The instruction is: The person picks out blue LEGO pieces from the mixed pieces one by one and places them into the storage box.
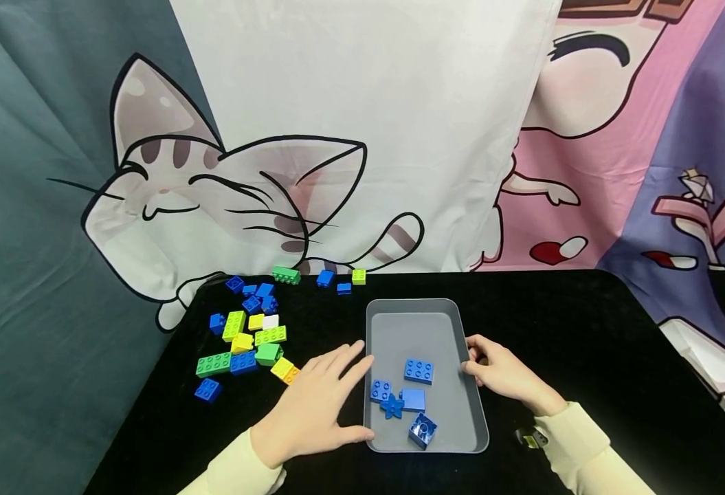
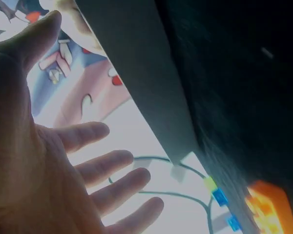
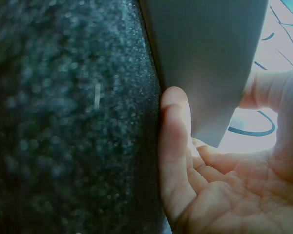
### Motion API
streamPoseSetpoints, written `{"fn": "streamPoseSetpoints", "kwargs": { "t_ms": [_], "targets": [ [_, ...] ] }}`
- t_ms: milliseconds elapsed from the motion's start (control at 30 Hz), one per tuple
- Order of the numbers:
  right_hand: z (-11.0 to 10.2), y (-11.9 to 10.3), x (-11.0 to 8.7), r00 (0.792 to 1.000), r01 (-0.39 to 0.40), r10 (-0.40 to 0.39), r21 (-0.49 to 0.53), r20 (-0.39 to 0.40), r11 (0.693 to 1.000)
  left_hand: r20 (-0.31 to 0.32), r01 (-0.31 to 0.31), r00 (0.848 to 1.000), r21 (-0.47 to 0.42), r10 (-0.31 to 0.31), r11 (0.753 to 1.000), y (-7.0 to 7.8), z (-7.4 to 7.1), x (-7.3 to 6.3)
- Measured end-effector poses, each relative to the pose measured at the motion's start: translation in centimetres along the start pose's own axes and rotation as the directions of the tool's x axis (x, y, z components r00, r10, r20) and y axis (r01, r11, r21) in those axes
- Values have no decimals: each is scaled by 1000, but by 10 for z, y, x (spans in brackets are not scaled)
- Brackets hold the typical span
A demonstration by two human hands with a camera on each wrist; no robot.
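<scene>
A grey rectangular tray lies on the black table. Inside it are a blue eight-stud-type toy brick, a smaller blue brick, a blue flower-shaped piece, a smooth blue block and a tilted dark blue brick. My left hand is beside the tray's left side, fingers straight and spread, thumb right at the rim. The left wrist view shows its palm facing the tray wall. My right hand pinches the right rim, thumb over it and fingers against the outer wall.
Left of the tray lie many loose bricks, among them a green brick, a yellow brick close to my left hand, and a white brick. More stand along the back edge, including a lime brick. A printed curtain hangs behind.
</scene>
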State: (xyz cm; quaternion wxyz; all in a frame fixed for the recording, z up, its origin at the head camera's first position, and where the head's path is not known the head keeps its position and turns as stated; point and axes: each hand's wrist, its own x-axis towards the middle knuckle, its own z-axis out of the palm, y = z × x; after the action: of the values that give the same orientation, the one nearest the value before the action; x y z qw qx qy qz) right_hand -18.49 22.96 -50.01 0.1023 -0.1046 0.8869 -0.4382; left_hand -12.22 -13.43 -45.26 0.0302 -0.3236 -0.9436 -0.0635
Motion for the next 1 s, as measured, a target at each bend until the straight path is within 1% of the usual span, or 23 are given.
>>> {"fn": "streamPoseSetpoints", "kwargs": {
  "t_ms": [133, 233, 300, 500, 700, 867, 1000],
  "targets": [
    [0, 1, 0, 1000, 3, -3, 1, 3, 1000, -11, 54, 998, 19, -54, 998, -14, -1, -7],
    [0, 0, -1, 1000, 4, -4, 2, 5, 1000, -38, 93, 995, 36, -92, 995, -24, -2, -13],
    [-1, 0, -1, 1000, 6, -6, 7, 6, 1000, -60, 120, 991, 32, -118, 992, -31, -4, -16],
    [-1, -2, -1, 1000, 8, -8, 7, 4, 1000, -104, 183, 978, 23, -180, 983, -52, -3, -27],
    [-1, -3, -2, 1000, 3, -3, 6, 5, 1000, -124, 253, 961, 35, -247, 967, -77, 0, -38],
    [-1, -3, -2, 1000, 6, -6, 0, 5, 1000, -140, 292, 949, 55, -282, 955, -97, -2, -49],
    [-1, -3, -2, 1000, 9, -9, -3, 3, 1000, -149, 326, 938, 77, -313, 942, -111, -3, -58]
  ]
}}
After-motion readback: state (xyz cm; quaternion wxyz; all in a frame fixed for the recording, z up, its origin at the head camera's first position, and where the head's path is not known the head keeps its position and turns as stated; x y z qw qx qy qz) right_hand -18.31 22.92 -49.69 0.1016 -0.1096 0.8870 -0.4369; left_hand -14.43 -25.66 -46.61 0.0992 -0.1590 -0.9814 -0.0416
